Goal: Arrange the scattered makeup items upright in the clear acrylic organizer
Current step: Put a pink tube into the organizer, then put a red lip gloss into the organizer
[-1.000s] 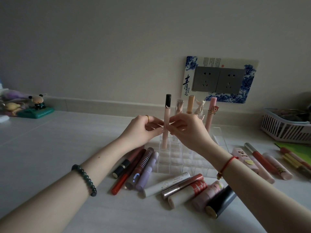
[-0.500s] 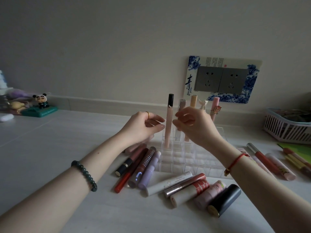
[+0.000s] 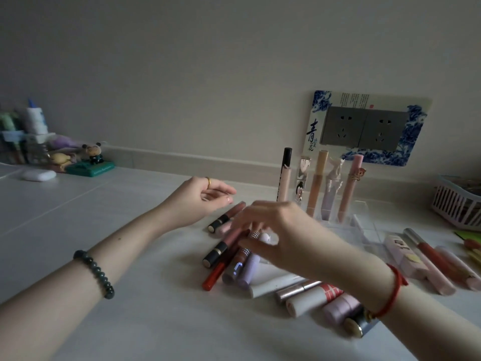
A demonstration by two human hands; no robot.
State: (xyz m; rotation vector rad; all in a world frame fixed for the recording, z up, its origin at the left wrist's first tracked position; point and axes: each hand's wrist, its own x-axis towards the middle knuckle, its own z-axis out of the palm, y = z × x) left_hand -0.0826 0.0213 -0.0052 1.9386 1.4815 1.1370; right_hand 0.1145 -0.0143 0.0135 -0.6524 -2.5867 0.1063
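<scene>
Dim table (image 3: 130, 243): your left hand (image 3: 200, 201) and right hand (image 3: 283, 230) fingers (image 3: 220, 190) are released; pinch a tube (image 3: 251, 267) mid-barrel at organizer's (image 3: 364, 225) nine o'clock.

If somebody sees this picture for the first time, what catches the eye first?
The right hand, blurred, hovers over a heap of makeup tubes lying mid-table. Behind it, five tubes stand upright in the clear organizer, under a blue-and-white socket plate on the wall.
</scene>
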